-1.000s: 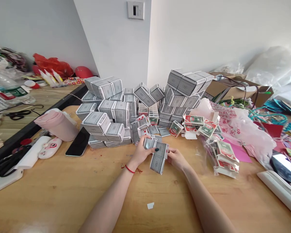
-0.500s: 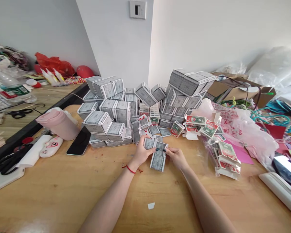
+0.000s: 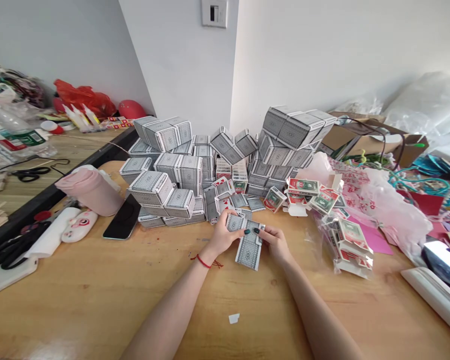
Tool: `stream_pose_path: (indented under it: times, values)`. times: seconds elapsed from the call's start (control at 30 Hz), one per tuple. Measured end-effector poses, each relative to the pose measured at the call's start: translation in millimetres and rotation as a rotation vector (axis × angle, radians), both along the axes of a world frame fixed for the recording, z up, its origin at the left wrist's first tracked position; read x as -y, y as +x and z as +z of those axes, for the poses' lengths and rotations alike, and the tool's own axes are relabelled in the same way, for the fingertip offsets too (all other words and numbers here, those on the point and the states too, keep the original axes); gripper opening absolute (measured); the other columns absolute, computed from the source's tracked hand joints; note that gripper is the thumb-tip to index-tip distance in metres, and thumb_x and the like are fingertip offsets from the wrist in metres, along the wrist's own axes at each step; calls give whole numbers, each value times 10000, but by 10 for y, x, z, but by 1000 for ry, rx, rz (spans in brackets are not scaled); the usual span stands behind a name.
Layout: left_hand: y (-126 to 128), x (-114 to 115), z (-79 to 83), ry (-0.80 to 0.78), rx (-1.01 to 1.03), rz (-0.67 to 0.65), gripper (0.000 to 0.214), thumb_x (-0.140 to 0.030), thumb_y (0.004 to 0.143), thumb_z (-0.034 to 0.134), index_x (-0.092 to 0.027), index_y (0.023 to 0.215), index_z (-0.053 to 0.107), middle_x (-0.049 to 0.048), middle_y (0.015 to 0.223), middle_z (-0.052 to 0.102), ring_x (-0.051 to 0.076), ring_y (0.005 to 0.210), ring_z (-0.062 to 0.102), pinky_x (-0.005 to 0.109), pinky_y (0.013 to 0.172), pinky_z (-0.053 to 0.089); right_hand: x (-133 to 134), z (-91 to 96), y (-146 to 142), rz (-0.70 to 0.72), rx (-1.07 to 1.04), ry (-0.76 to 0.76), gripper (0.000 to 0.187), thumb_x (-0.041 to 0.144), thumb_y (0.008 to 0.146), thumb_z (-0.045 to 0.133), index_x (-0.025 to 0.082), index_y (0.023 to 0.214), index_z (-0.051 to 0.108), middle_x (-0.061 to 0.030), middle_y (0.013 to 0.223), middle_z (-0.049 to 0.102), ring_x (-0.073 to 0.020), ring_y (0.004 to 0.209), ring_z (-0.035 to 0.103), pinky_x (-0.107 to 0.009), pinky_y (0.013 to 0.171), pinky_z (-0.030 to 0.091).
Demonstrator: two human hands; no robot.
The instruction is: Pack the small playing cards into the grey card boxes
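Both hands meet over the wooden table (image 3: pixel 108 295) on one grey patterned card box (image 3: pixel 248 250). My left hand (image 3: pixel 222 235) pinches the box's upper left end, a red thread around its wrist. My right hand (image 3: pixel 274 240) grips the box's right side at the top flap. The box hangs tilted, its lower end just above the tabletop. Behind the hands rises a heap of grey patterned boxes (image 3: pixel 165 180), with loose playing cards (image 3: pixel 225 197) at its foot.
Flat red-and-green box blanks (image 3: pixel 345 235) lie in clear plastic on the right, beside a pink bag (image 3: pixel 378 200). A black phone (image 3: pixel 122 217), a pink cup (image 3: pixel 92 190) and scissors (image 3: pixel 7 250) sit to the left. A paper scrap (image 3: pixel 233 318) lies near me.
The box shifted slightly right and down between my hands as my fingers worked along its top edge. The view drifted a little; nothing else moved.
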State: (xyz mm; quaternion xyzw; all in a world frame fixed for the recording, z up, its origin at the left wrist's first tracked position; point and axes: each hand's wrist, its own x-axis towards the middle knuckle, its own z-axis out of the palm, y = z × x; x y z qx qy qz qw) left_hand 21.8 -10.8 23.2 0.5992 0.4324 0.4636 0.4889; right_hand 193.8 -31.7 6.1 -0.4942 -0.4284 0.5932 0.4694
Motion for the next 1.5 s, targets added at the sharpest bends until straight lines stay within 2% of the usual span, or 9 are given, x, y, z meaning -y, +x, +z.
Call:
stream_pose_path:
  times: [0.13,0.43,0.53,0.73,0.83,0.97,1.17,1.33,1.5]
  values:
    - [1,-3,-16,-8,-21,-2,407,-258,593,692,-204,938,483,5,841,505,137,734,491,257,681,402,-28,25,76,16,-72,-9,346,357,617,658,183,914,629,-14,664,632,-122,482,522,-237,449,399]
    - [32,36,-26,82,-129,-20,408,-213,603,676,-218,959,479,9,915,514,157,803,492,280,733,400,-56,-60,84,-168,86,17,186,244,558,641,162,724,667,-26,637,660,-99,388,428,-227,369,321]
    - [15,12,-40,50,-86,-47,383,-216,627,657,-217,958,464,-4,860,502,133,735,490,255,680,407,-46,-45,58,-202,67,43,201,268,572,656,172,749,654,-32,705,667,-131,484,505,-234,419,370]
    - [-18,-53,-103,-62,110,45,377,-279,673,621,-216,978,407,-16,798,506,115,667,511,249,614,439,-7,71,-11,118,-62,-17,378,484,679,599,181,905,599,-56,790,655,-194,683,609,-279,578,472]
    - [-13,-56,-121,-68,110,71,391,-270,670,626,-215,983,398,-18,794,513,113,672,525,260,643,455,2,72,-46,188,-29,35,415,513,689,581,171,922,593,-57,785,655,-208,714,609,-308,633,479]
    - [14,-14,-112,-83,100,28,431,-271,672,628,-218,1017,376,-29,751,509,101,608,525,257,605,467,-10,5,-54,101,21,168,382,488,711,569,163,910,596,-51,778,651,-201,704,589,-315,673,463]
    - [68,44,-106,-134,204,-112,446,-244,678,617,-220,1017,328,-22,741,531,110,530,562,265,518,483,-43,-102,56,-90,184,183,375,508,689,561,148,789,599,-20,604,580,-151,531,494,-239,482,383]
    - [35,18,-101,-242,285,-104,329,-249,689,593,-218,898,340,-34,698,548,120,490,572,270,466,484,-50,-111,100,-54,251,173,365,508,686,554,147,647,587,1,510,500,-137,510,453,-226,459,344]
    - [2,35,-36,-286,273,-146,344,-278,698,584,-216,965,375,-26,659,573,141,472,589,256,423,473,-25,-56,95,-21,195,141,373,519,657,584,147,642,598,-1,507,509,-145,509,466,-236,460,355]
